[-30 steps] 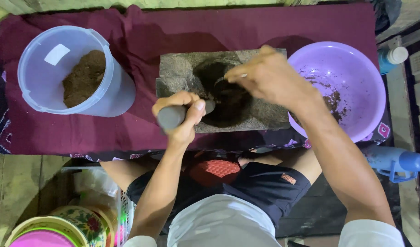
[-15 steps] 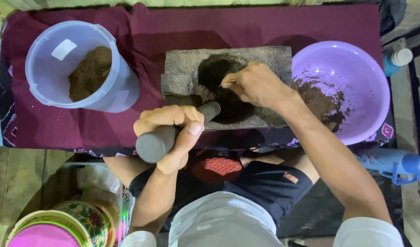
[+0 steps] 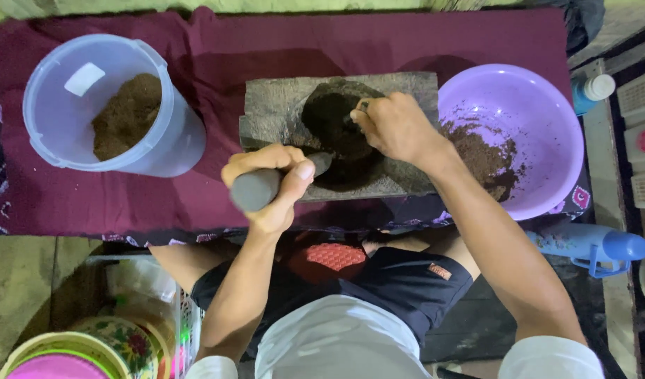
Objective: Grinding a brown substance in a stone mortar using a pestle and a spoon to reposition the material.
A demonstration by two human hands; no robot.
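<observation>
On the left of the desk (image 3: 126, 203), a clear tub (image 3: 108, 105) holds brown powder. The left hand (image 3: 270, 186) is clenched around a grey pestle (image 3: 266, 184), its tip hidden in the stone mortar (image 3: 280, 112). The right hand (image 3: 393, 126) pinches into the dark paste; what it grips is unclear. A purple bowl (image 3: 519, 112) sits right.

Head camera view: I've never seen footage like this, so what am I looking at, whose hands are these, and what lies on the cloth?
The camera sits on a person's head and looks down at their own two bare hands. The left hand grips a dark stone pestle. The right hand reaches into the hollow of a grey stone mortar holding dark paste. On the maroon cloth also stand a clear tub of brown powder and a purple bowl with dark residue.
</observation>
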